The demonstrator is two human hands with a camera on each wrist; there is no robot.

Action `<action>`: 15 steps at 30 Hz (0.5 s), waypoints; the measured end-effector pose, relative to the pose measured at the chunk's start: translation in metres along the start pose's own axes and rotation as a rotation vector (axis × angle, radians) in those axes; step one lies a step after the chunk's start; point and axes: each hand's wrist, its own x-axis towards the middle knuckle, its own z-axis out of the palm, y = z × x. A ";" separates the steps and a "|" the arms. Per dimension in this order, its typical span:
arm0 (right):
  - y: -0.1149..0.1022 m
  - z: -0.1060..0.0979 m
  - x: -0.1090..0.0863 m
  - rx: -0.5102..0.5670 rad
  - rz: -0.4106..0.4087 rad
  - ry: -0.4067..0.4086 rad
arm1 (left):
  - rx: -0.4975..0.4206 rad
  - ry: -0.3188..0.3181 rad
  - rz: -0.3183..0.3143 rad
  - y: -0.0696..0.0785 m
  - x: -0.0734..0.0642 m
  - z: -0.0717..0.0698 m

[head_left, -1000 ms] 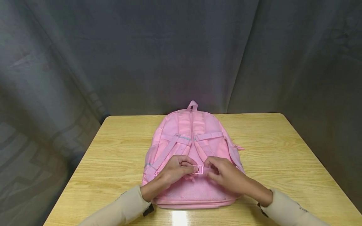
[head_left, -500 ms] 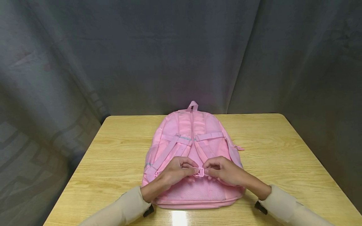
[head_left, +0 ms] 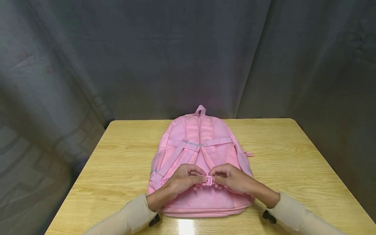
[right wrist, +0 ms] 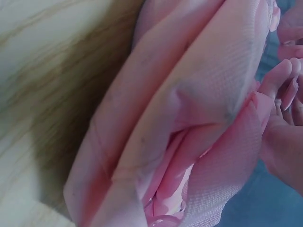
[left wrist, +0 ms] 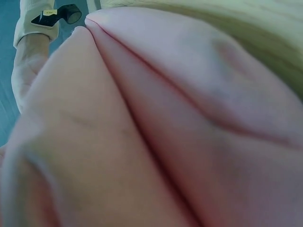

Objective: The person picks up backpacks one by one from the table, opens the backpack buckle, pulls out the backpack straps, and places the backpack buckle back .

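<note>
A pink backpack [head_left: 205, 200] lies on the table with its shoulder straps facing up. Over its lower part, my left hand [head_left: 185, 179] pinches one end of a pink plastic buckle [head_left: 209, 180] between thumb and fingers. Close on the other side, my right hand [head_left: 232, 178] pinches the buckle's strap end, fingertips right at the frame. In the right wrist view, the right hand [right wrist: 284, 137] shows at the edge beside the bag's side pocket [right wrist: 222, 165]. Pink fabric [left wrist: 142, 118] fills most of the left wrist view and hides the left hand.
The wooden table [head_left: 126, 147] extends on both sides of the backpack. A dark grey curtain [head_left: 176, 58] hangs behind the table and along its sides. A zipper pull [head_left: 248, 153] sticks out at the bag's right side.
My right hand has moved slightly left, its fingers closing in on the buckle and taking the strap end there. The left hand holds nearly still, and the buckle has shifted slightly down.
</note>
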 end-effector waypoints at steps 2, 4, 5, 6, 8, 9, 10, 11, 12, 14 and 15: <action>0.000 0.000 0.000 -0.003 -0.007 -0.003 | -0.002 0.000 -0.004 -0.001 0.000 0.000; 0.000 0.000 0.000 -0.003 -0.013 -0.008 | -0.002 0.001 -0.003 -0.001 0.000 0.000; 0.001 0.000 0.000 -0.004 -0.016 -0.011 | 0.002 0.002 -0.003 -0.001 0.000 0.000; 0.001 0.000 0.000 -0.005 -0.020 -0.013 | 0.007 0.002 -0.002 -0.002 0.000 0.000; 0.001 0.000 0.000 -0.009 -0.027 -0.017 | 0.019 0.003 0.001 -0.001 0.000 0.000; 0.001 0.000 0.000 -0.011 -0.030 -0.020 | 0.025 0.003 0.003 -0.001 -0.001 0.000; 0.001 0.000 0.000 -0.012 -0.035 -0.021 | 0.031 0.004 0.004 -0.001 -0.001 0.000; 0.001 0.000 0.000 -0.016 -0.038 -0.023 | 0.035 0.005 0.007 -0.001 -0.001 0.000; 0.001 -0.001 0.000 -0.024 -0.043 -0.026 | 0.037 0.005 0.008 -0.001 -0.001 0.000; 0.000 -0.002 -0.001 -0.069 -0.049 -0.031 | 0.053 0.008 0.007 -0.002 -0.002 0.000; 0.000 -0.003 -0.002 -0.095 -0.049 -0.033 | 0.060 0.008 0.007 -0.001 -0.002 0.000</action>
